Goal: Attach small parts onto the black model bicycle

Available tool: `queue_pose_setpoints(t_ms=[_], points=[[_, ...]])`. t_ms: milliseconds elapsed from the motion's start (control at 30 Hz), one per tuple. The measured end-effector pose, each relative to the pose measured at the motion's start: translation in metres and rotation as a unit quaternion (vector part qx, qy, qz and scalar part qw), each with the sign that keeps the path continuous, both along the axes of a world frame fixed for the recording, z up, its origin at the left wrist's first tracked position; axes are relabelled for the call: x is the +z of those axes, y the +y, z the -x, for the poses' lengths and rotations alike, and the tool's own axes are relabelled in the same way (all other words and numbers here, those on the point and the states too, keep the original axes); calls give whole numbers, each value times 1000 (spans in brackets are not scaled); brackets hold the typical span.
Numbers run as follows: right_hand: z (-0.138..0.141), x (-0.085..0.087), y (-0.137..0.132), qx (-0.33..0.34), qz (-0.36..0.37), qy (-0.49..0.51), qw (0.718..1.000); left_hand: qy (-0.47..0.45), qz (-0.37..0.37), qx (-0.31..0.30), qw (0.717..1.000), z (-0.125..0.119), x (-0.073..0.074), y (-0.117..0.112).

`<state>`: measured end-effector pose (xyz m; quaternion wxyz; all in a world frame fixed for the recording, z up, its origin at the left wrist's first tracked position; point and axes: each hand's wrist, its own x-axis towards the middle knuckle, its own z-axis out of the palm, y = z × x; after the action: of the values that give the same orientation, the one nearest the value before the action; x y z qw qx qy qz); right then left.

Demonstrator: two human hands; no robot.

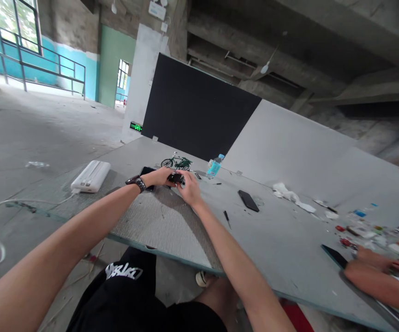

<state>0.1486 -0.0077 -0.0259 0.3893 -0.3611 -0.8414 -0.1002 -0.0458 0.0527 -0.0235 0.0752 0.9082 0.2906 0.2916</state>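
My left hand point(160, 176) and my right hand point(190, 190) are together over the table, fingers closed around a small dark object point(176, 178). Its kind is hard to make out, since the fingers cover much of it. Just behind them a dark green model bicycle point(177, 162) stands upright. A black flat device point(147, 171), perhaps a phone, lies partly hidden by my left hand. To the right of my hands, a screwdriver point(227, 219) rests on the table, and a clear bottle with a blue label point(215, 166) stands farther back.
A white power bank point(91, 176) with a cable lies at the left. A black phone point(248, 200) and crumpled white tissue point(287, 192) are to the right. At far right another person's arms point(375, 272) rest near scattered small parts point(375, 235). A partition point(199, 106) borders the table's back.
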Motion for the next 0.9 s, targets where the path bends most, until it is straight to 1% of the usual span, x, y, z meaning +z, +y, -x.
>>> queue_pose_setpoints(t_ms=[100,233,400,533,700,800,900], points=[[-2,0,-1,-1,-13,-3,1000,14,19,3,1000,0,1,0],[-5,2,-3,-16,-24,-15,999,28,23,15,999,0,2,-1],[-5,5,-4,-1,-17,-37,999,42,12,36,998,1,-1,2],[-5,6,-6,13,-18,-33,999,34,15,32,999,1,-3,3],[-3,8,-11,17,-5,-27,999,47,30,36,998,1,3,-2],[-3,9,-13,21,-6,-33,999,38,25,25,999,2,3,-2],[-2,8,-14,15,-2,-34,999,20,17,7,1000,3,0,1]])
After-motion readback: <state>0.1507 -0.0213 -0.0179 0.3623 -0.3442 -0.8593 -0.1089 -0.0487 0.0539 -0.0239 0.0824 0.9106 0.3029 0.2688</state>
